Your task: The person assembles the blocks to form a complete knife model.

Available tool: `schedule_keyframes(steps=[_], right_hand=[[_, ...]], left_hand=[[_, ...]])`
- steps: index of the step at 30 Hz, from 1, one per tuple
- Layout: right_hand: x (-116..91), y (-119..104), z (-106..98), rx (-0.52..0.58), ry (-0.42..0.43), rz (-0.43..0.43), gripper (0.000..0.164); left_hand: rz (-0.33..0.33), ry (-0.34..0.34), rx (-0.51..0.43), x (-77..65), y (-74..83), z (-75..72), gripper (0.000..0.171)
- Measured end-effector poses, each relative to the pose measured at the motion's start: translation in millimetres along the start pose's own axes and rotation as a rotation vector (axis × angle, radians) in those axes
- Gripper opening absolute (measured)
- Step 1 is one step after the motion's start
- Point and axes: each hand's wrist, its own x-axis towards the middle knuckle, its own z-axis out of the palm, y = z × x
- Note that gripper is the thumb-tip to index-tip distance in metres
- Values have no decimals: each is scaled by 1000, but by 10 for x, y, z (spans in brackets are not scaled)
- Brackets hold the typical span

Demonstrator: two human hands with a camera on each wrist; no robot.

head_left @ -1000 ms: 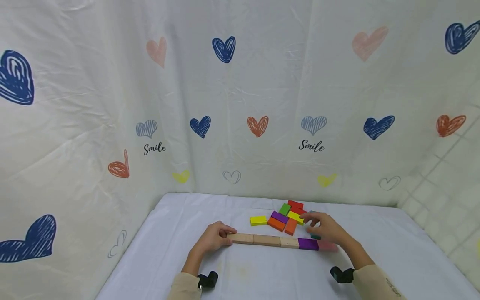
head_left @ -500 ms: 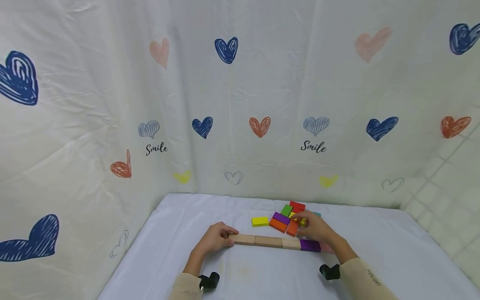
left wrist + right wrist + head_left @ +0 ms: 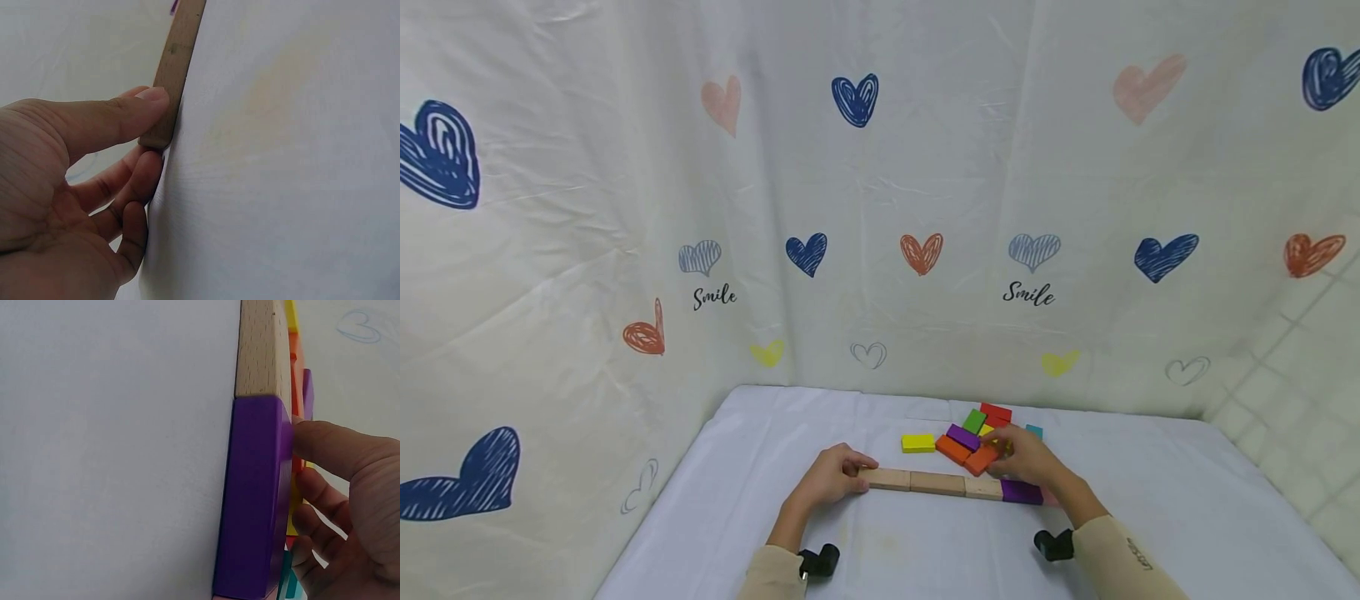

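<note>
Grips, two: left hand point(image 3: 831, 477) pinching plain wooden block point(image 3: 889, 479) at left end of block row point(image 3: 937, 484); right hand point(image 3: 1032, 457) pinching nearer orange block point(image 3: 980, 460), just beyond. Hazard: right thumb point(image 3: 334, 447), brushing purple block point(image 3: 250, 494), could skew row.

Curtained booth, kind of building unclear, white curtains point(image 3: 947, 175) at back and sides, printed hearts point(image 3: 854, 102), black "Smile" lettering point(image 3: 1028, 293), cloth-covered bench point(image 3: 940, 554) between them
</note>
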Motion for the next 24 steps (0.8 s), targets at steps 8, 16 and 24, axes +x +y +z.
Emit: schedule_keyframes(steps=[8, 16, 24], right_hand=[[7, 3, 12, -1, -9, 6, 39], [-10, -21, 5, -22, -18, -6, 38], [-48, -9, -42, -40, -18, -22, 36]], left_hand=[[1, -2, -3, 18, -27, 10, 29], [8, -4, 0, 16, -28, 5, 30], [-8, -4, 0, 24, -32, 16, 29]])
